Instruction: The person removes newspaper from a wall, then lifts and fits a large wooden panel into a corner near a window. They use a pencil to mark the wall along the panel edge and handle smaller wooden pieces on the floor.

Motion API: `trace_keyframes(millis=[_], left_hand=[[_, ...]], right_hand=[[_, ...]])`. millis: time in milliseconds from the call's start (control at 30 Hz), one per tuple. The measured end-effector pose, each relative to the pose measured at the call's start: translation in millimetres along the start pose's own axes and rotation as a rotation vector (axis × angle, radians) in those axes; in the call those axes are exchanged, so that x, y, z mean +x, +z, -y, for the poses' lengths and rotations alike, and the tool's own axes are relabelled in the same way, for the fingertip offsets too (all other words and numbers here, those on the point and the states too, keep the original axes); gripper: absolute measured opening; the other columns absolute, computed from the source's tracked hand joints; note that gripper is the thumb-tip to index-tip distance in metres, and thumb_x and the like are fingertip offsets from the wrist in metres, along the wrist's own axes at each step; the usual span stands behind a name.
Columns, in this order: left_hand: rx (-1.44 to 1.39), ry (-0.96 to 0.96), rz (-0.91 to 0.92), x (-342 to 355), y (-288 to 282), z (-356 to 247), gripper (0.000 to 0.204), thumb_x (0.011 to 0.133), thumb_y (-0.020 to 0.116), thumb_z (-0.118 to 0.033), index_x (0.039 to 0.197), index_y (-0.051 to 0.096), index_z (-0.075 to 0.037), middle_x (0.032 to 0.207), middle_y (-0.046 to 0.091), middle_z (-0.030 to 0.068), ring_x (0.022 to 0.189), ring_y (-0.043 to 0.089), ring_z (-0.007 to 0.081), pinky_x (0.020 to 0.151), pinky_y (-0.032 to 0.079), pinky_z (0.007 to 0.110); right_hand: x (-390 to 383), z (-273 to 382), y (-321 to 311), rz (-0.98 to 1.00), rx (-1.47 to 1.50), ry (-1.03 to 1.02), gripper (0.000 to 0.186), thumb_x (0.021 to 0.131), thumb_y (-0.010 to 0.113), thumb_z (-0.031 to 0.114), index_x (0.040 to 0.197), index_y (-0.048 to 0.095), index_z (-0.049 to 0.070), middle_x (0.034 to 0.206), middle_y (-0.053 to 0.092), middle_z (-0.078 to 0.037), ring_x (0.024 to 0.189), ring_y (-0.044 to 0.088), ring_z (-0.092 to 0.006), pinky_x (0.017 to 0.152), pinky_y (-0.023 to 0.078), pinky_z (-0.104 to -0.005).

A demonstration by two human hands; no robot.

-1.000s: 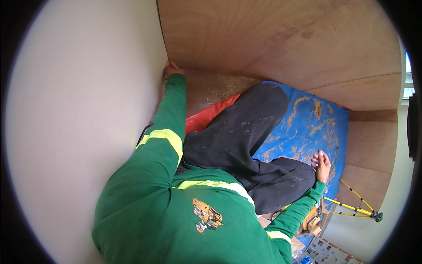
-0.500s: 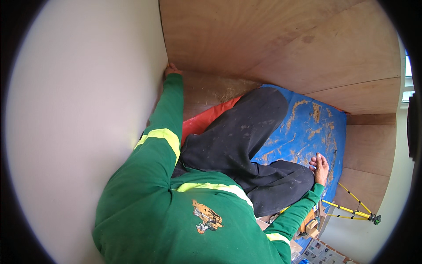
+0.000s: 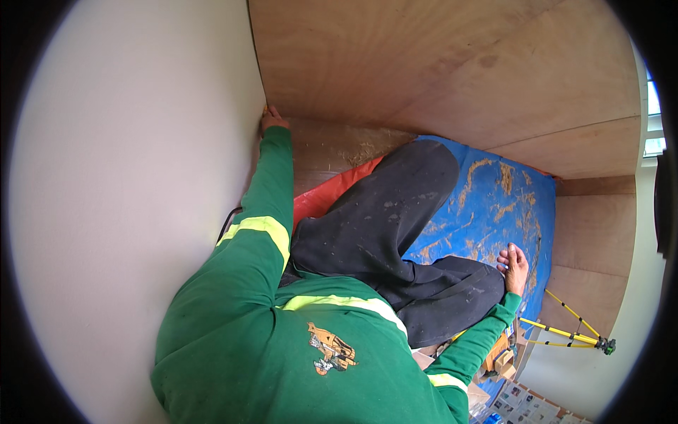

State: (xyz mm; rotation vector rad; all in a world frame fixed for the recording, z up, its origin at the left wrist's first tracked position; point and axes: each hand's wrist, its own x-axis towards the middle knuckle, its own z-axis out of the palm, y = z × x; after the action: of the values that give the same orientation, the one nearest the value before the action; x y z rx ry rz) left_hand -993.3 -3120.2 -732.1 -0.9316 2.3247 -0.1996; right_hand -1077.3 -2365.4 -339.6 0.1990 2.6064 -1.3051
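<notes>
My left hand (image 3: 274, 120) is stretched to the corner where the pale wall (image 3: 113, 184) meets the plywood panel (image 3: 438, 63), fingers pressed round a tiny yellowish item that I cannot make out. A dark cord or strap (image 3: 227, 218) shows behind that arm. My right hand (image 3: 515, 271) is open, palm up with fingers loosely bent, beside my dark-trousered knee (image 3: 466, 297) and above a blue sheet (image 3: 473, 226) streaked with wood dust. My legs are folded, with a red sheet (image 3: 328, 187) beside them on a brown board (image 3: 325, 141).
A yellow tripod (image 3: 568, 332) leans at the right by a lower plywood panel (image 3: 586, 240). Wooden offcuts and tools (image 3: 501, 357) lie beside my right forearm, with printed sheets (image 3: 526, 406) at the lower right. A window (image 3: 653, 113) shows at the right rim.
My left hand sits slightly lower along the wall joint than a second ago. My right hand and legs have barely moved.
</notes>
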Motion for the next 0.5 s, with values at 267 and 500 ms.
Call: trace_keyframes(millis=[267, 500], left_hand=[[0.694, 0.092, -0.111, 4.0, 7.4, 5.6, 0.054, 0.114, 0.040, -0.022, 0.159, 0.037, 0.006, 0.165, 0.039, 0.0181, 0.153, 0.040, 0.0296, 0.124, 0.036, 0.036], [0.114, 0.023, -0.021, 26.7, 18.0, -2.6, 0.054, 0.111, 0.041, -0.022, 0.160, 0.039, 0.001, 0.168, 0.032, 0.0191, 0.154, 0.036, 0.0335, 0.125, 0.033, 0.040]], right_hand=[[0.4, -1.3, -0.5, -0.012, 0.013, 0.013, 0.058, 0.102, 0.070, 0.047, 0.138, 0.061, 0.002, 0.103, 0.072, -0.006, 0.085, 0.067, -0.0113, 0.070, 0.055, -0.0258], [0.3, 1.1, 1.2, -0.001, 0.035, 0.003, 0.059, 0.102, 0.070, 0.048, 0.137, 0.062, 0.002, 0.103, 0.072, -0.006, 0.084, 0.067, -0.0109, 0.070, 0.055, -0.0258]])
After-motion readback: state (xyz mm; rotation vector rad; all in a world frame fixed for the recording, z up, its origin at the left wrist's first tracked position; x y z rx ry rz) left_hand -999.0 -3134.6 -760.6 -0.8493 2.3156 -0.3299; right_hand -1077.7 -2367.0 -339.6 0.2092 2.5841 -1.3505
